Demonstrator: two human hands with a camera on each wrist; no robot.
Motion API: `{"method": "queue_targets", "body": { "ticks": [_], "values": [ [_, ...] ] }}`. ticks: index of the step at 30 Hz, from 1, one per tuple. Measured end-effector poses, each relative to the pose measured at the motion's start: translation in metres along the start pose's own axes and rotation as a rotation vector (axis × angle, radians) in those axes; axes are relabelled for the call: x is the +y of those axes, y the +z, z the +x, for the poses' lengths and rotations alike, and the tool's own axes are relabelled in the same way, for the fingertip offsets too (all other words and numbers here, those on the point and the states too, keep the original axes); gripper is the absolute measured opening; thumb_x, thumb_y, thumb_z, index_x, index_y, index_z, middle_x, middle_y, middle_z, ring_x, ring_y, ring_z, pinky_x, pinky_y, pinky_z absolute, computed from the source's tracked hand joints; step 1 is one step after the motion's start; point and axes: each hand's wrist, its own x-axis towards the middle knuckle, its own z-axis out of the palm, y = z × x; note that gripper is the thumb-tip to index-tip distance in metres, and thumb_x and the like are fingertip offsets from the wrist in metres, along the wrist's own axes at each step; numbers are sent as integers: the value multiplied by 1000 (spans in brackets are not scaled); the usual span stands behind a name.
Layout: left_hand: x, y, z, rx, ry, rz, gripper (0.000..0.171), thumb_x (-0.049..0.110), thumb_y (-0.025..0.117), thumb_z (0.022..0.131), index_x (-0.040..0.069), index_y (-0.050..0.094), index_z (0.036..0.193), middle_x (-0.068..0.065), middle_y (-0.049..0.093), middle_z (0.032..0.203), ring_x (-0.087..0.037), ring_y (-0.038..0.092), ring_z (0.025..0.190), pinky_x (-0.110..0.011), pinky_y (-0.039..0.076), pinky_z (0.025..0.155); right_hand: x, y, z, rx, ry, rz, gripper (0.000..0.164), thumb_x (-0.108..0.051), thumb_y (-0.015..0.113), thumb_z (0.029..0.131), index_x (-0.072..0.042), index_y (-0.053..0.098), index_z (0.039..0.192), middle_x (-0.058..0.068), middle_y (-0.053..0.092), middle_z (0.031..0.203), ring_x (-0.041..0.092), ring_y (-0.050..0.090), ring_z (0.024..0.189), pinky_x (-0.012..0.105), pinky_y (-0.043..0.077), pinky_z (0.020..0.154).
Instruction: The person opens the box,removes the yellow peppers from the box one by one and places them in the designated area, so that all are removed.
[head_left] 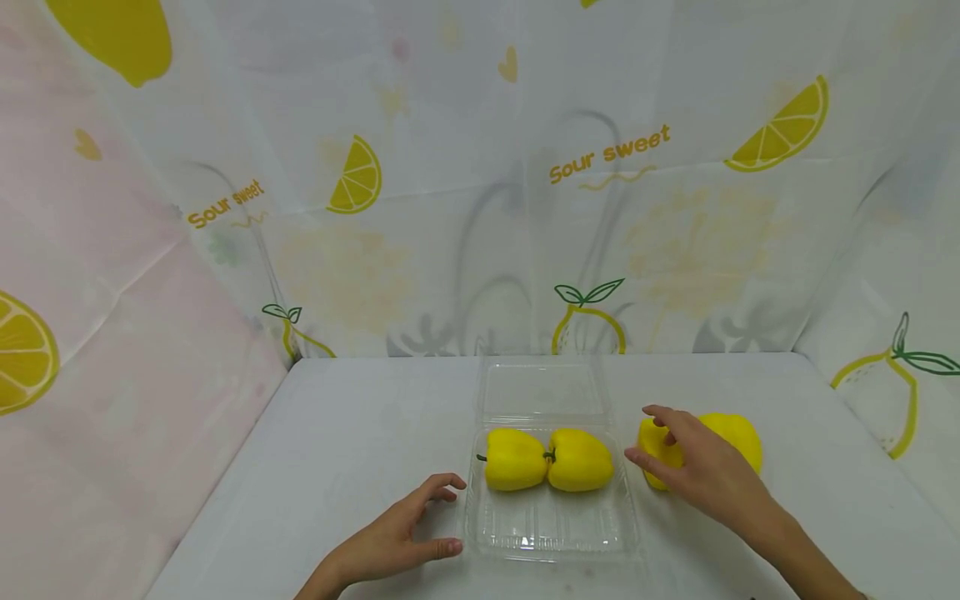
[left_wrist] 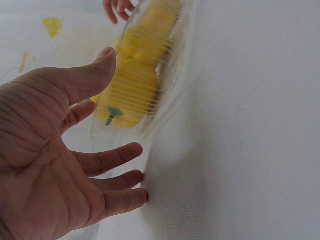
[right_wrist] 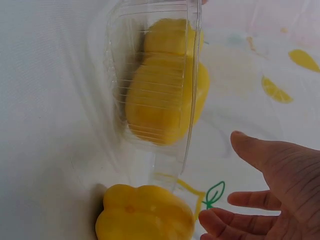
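Observation:
A clear plastic clamshell box (head_left: 555, 529) lies with its lid (head_left: 543, 392) folded back. Two yellow bell peppers, a left one (head_left: 516, 460) with a green stem and a right one (head_left: 581, 461), lie side by side in its rear half. My left hand (head_left: 393, 537) is beside the box's left edge, thumb and fingers spread, holding nothing. To the right of the box, my right hand (head_left: 708, 475) hovers over more yellow peppers, partly hiding a nearer one (head_left: 657, 450) and another (head_left: 738, 435). In the right wrist view its loosely bent fingers are beside a pepper (right_wrist: 145, 215), gripping nothing.
The white tabletop (head_left: 337, 433) extends to both sides of the box. A lemon-printed cloth (head_left: 450, 250) hangs behind the table and along its left and right sides.

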Motion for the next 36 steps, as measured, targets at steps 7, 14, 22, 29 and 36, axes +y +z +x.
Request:
{"method": "queue_targets", "body": {
  "ticks": [7, 14, 22, 29, 36],
  "values": [
    [0, 0, 1, -3, 4, 12, 59, 39, 72, 91, 37, 37, 139, 1, 53, 132, -27, 49, 123, -56, 39, 98, -4, 7, 2, -16, -36, 3, 66, -59, 69, 85, -13, 58, 130, 4, 63, 116, 17, 59, 92, 40, 51, 73],
    [1, 0, 1, -2, -3, 14, 59, 39, 72, 91, 36, 37, 139, 1, 53, 131, -27, 50, 123, -56, 39, 98, -9, 9, 5, -38, -63, 2, 67, -59, 67, 87, -13, 57, 133, 5, 62, 120, 19, 63, 95, 40, 51, 73],
    [0, -1, 2, -12, -9, 3, 59, 38, 72, 91, 36, 37, 138, -1, 53, 132, -28, 49, 123, -58, 38, 98, -11, 16, 7, -65, -133, 4, 66, -62, 65, 86, -18, 55, 135, 3, 59, 126, 18, 65, 97, 38, 53, 73],
    [0, -1, 2, -12, -7, -11, 59, 37, 72, 91, 36, 37, 138, 0, 53, 131, -27, 49, 123, -58, 38, 99, -14, 22, 9, -75, -193, -13, 65, -60, 66, 86, -19, 55, 134, 3, 59, 127, 20, 62, 104, 43, 52, 84],
    [1, -1, 1, -15, -6, -18, 59, 37, 72, 91, 35, 37, 139, 0, 53, 131, -28, 48, 124, -58, 38, 98, -15, 30, 13, -114, -195, -9, 68, -62, 66, 85, -20, 54, 136, 3, 57, 131, 22, 60, 109, 47, 50, 89]
  ]
}}
